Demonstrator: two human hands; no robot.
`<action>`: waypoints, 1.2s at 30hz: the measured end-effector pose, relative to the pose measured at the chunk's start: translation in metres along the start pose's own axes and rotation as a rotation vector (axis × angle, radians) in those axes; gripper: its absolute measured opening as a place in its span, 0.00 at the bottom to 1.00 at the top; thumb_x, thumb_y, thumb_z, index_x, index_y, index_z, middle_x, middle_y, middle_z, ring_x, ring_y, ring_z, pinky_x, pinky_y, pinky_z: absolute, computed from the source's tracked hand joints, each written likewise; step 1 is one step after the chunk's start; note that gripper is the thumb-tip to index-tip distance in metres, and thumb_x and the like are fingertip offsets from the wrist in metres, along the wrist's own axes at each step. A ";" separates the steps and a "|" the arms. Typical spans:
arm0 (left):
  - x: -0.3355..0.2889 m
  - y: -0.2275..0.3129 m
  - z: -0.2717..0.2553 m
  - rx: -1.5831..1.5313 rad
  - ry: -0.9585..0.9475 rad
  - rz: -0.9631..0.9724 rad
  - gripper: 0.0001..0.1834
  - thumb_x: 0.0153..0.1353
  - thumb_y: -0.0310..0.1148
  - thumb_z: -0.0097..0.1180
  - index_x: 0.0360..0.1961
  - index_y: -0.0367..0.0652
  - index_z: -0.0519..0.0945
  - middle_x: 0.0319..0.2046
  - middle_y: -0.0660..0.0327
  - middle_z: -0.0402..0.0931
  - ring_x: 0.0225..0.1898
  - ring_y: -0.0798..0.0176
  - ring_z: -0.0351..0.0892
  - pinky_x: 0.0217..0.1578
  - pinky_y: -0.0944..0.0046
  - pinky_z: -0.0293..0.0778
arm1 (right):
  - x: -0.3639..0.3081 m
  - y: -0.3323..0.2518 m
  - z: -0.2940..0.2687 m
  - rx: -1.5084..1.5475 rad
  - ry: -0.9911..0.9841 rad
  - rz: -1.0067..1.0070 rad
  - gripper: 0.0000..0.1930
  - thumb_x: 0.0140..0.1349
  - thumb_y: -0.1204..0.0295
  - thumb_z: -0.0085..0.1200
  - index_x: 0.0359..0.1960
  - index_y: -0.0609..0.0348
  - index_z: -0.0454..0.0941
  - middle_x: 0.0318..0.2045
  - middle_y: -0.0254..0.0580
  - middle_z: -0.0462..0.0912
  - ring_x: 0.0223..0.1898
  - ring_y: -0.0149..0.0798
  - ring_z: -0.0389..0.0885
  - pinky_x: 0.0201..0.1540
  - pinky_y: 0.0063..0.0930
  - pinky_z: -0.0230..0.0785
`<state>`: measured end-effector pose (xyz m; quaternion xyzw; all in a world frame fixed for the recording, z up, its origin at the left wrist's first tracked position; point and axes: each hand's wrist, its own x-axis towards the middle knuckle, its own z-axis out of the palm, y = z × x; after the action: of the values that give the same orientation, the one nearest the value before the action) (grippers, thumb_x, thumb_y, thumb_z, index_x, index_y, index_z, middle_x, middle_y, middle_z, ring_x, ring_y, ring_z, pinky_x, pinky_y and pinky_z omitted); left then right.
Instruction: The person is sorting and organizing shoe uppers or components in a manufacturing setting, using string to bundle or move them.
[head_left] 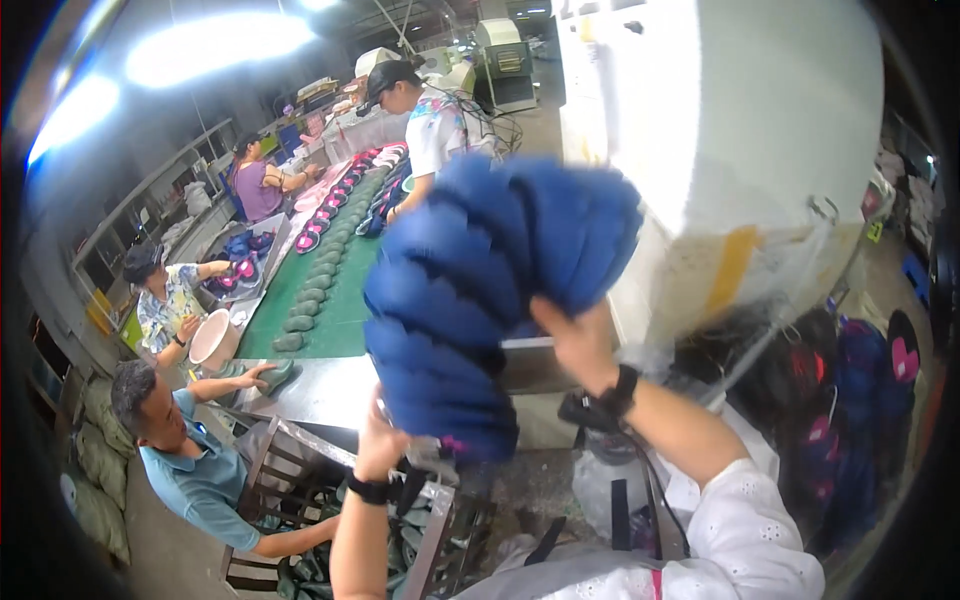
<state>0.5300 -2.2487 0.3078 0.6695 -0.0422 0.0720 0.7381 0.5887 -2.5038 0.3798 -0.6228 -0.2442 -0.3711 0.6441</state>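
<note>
A long, arched stack of nested blue slippers [440,330] is raised in front of me, blurred by motion. My left hand [380,437] closes around its lower left end, where a bit of pink shows. At the other end, my right hand [578,345] grips the stack from below, with some fingers hidden behind the blue pieces. Dark bands circle both my wrists. Behind the stack lies a green conveyor belt [335,320] carrying a row of green shoe lasts [312,283] and pink-and-dark slipper parts [325,215].
A co-worker in a blue shirt [205,490] reaches to green lasts at the metal table end [330,395] and a crate [275,475]. Several other people work along the belt. A big white machine [750,150] stands right, with more dark blue slippers [862,400] beside it.
</note>
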 end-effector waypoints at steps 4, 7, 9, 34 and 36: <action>0.139 0.021 0.002 0.250 0.018 0.471 0.35 0.39 0.16 0.61 0.52 0.34 0.63 0.43 0.54 0.72 0.45 0.64 0.72 0.47 0.66 0.68 | 0.103 0.054 0.034 0.072 0.035 -0.036 0.14 0.52 0.74 0.55 0.41 0.68 0.74 0.37 0.46 0.80 0.39 0.39 0.78 0.43 0.26 0.66; 0.212 -0.006 -0.024 0.238 0.012 0.453 0.35 0.39 0.13 0.62 0.51 0.35 0.62 0.46 0.58 0.70 0.45 0.67 0.72 0.47 0.68 0.69 | 0.133 0.094 0.075 -0.022 -0.020 0.007 0.13 0.52 0.75 0.54 0.39 0.68 0.75 0.35 0.47 0.81 0.37 0.40 0.79 0.41 0.26 0.66; 0.237 -0.022 -0.018 0.039 -0.115 0.207 0.40 0.38 0.14 0.63 0.55 0.36 0.58 0.48 0.56 0.68 0.48 0.64 0.70 0.50 0.66 0.68 | 0.145 0.143 0.081 -0.171 -0.036 0.093 0.15 0.50 0.74 0.54 0.40 0.67 0.75 0.36 0.49 0.81 0.39 0.42 0.79 0.42 0.29 0.67; 0.332 -0.174 0.050 1.257 -0.377 0.187 0.27 0.44 0.40 0.62 0.48 0.51 0.69 0.51 0.42 0.63 0.39 0.43 0.75 0.38 0.52 0.73 | 0.071 0.108 0.052 0.206 -0.257 0.305 0.22 0.54 0.83 0.46 0.53 0.64 0.61 0.53 0.46 0.62 0.51 0.36 0.68 0.44 0.24 0.65; 0.327 -0.146 0.055 1.277 -0.341 0.295 0.22 0.46 0.38 0.60 0.45 0.48 0.72 0.49 0.45 0.67 0.41 0.45 0.75 0.41 0.52 0.71 | 0.043 0.042 -0.003 0.051 -0.216 0.160 0.16 0.53 0.85 0.44 0.45 0.66 0.67 0.52 0.52 0.62 0.44 0.34 0.73 0.42 0.22 0.66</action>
<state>0.8780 -2.3008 0.2219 0.9635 -0.1981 0.0761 0.1630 0.6475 -2.5169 0.3869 -0.6599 -0.2710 -0.2434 0.6572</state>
